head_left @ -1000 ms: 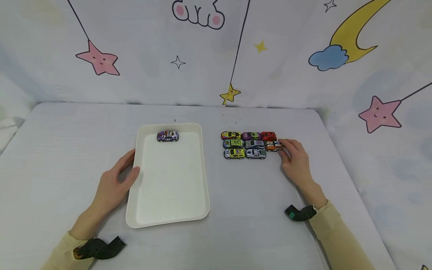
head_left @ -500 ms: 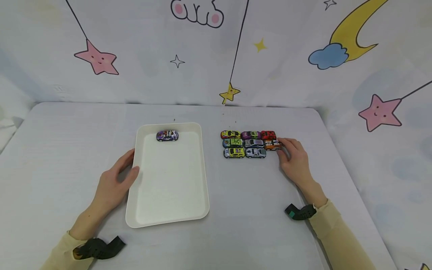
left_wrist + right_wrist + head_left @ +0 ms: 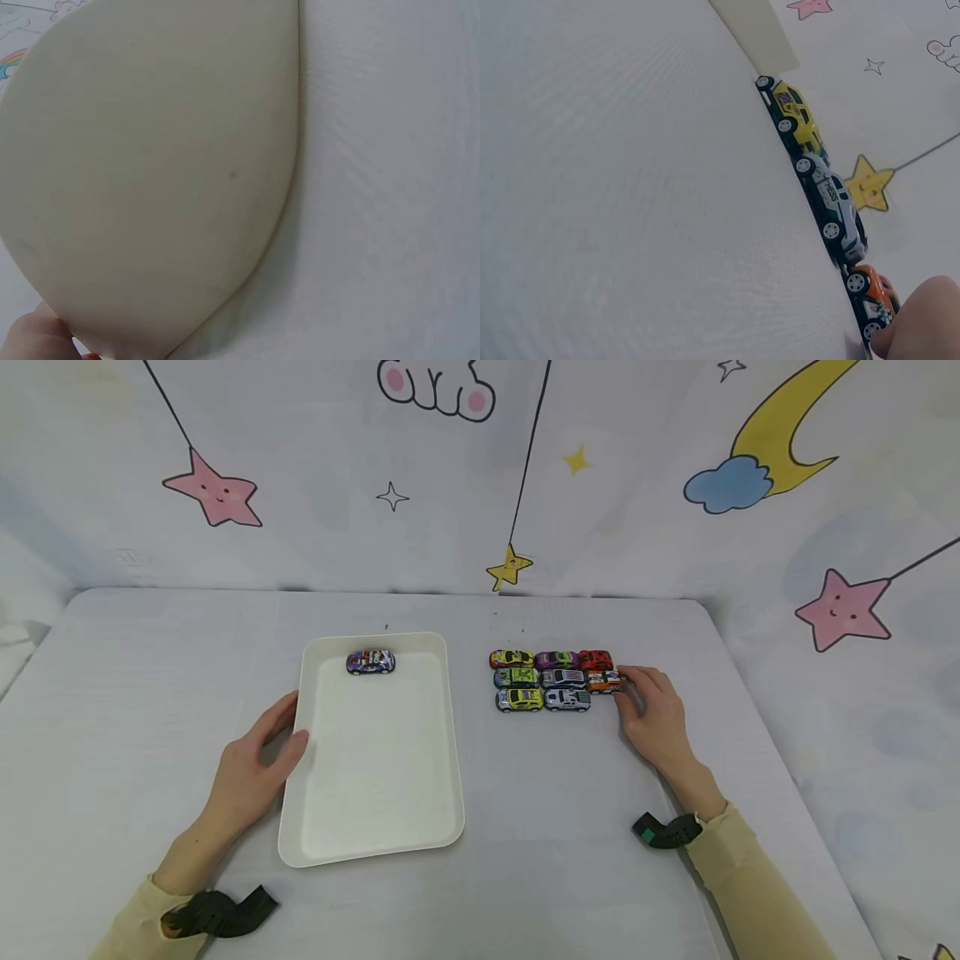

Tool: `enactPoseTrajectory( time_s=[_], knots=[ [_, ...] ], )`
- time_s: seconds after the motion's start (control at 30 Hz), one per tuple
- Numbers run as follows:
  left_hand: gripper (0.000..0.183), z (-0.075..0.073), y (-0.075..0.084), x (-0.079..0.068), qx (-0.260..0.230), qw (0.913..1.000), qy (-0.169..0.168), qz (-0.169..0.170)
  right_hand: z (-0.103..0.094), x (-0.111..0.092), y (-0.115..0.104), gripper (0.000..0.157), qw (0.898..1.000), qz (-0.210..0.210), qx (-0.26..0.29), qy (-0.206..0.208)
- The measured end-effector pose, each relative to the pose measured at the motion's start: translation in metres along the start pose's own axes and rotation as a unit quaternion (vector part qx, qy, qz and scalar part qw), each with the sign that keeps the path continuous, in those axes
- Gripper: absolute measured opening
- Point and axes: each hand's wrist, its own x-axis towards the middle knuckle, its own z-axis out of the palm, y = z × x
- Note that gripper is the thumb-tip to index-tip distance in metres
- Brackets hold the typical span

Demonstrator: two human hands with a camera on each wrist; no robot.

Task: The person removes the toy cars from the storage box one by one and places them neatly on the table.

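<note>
In the head view, my left hand (image 3: 251, 777) holds the left edge of a white rectangular tray (image 3: 457, 760), thumb over the rim. One purple toy car (image 3: 371, 662) sits near the tray's far end. To the right of the tray, my right hand (image 3: 660, 718) pinches the right end of an orange toy car (image 3: 600, 682) between thumb and fingers. That car ends the middle row of a tight block. Beside it are a red car (image 3: 596, 660), a silver striped car (image 3: 562, 679) and a white car (image 3: 567, 699). The right wrist view shows the orange car (image 3: 870, 300) in side view.
Further toy cars make up the block: a yellow one (image 3: 512, 658), a purple-green one (image 3: 557, 659), a green one (image 3: 516, 677) and another yellow one (image 3: 519, 699). A white cloth (image 3: 525, 877) covers the table. Behind it hangs a printed backdrop (image 3: 315, 527).
The orange car and my right hand have edged slightly left, toward the silver striped car. My left hand and the tray stay in place.
</note>
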Motion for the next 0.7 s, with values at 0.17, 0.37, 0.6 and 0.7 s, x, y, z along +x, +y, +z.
enactPoseTrajectory(
  time_s=[0.17,0.37,0.6,0.7],
  knots=[
    [0.054,0.000,0.000,0.000,0.000,1.0000,-0.001,-0.001,0.000,0.000,0.000,0.040,1.000,0.001,0.003,0.012],
    [0.055,-0.002,0.001,-0.001,0.002,1.0000,-0.004,-0.005,-0.001,0.001,-0.003,0.040,0.999,-0.002,0.012,0.049],
    [0.055,0.002,-0.003,-0.002,0.003,0.9999,-0.006,-0.010,-0.002,0.009,-0.016,0.040,0.998,-0.002,0.018,0.062],
    [0.055,0.001,-0.002,-0.001,0.004,0.9999,-0.006,-0.009,0.002,0.015,-0.026,0.041,0.999,-0.004,0.025,0.048]
  ],
)
